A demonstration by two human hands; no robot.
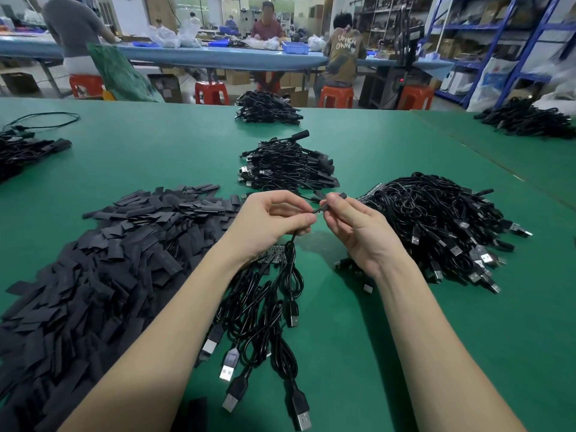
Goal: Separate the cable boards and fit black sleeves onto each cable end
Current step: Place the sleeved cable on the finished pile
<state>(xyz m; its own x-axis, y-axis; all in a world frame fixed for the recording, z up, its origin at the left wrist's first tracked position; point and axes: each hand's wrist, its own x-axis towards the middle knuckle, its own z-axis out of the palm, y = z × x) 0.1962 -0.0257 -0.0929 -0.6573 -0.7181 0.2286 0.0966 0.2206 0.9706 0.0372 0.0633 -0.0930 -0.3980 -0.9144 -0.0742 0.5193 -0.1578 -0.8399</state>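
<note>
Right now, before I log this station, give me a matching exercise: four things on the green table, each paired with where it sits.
Things:
1. loose sleeve pile
2. unsleeved cable heap
3. finished cable stack
4. black sleeve

Places:
A. pinched in the right hand
B. left of the left hand
C. right of the right hand
D. beyond both hands, mid-table

Pairs: 1-B, 2-C, 3-D, 4-A

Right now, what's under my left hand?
Under the left hand lies a board strip with cables fanning toward you on the green mat. The wrist covers the strip's left part.
</note>
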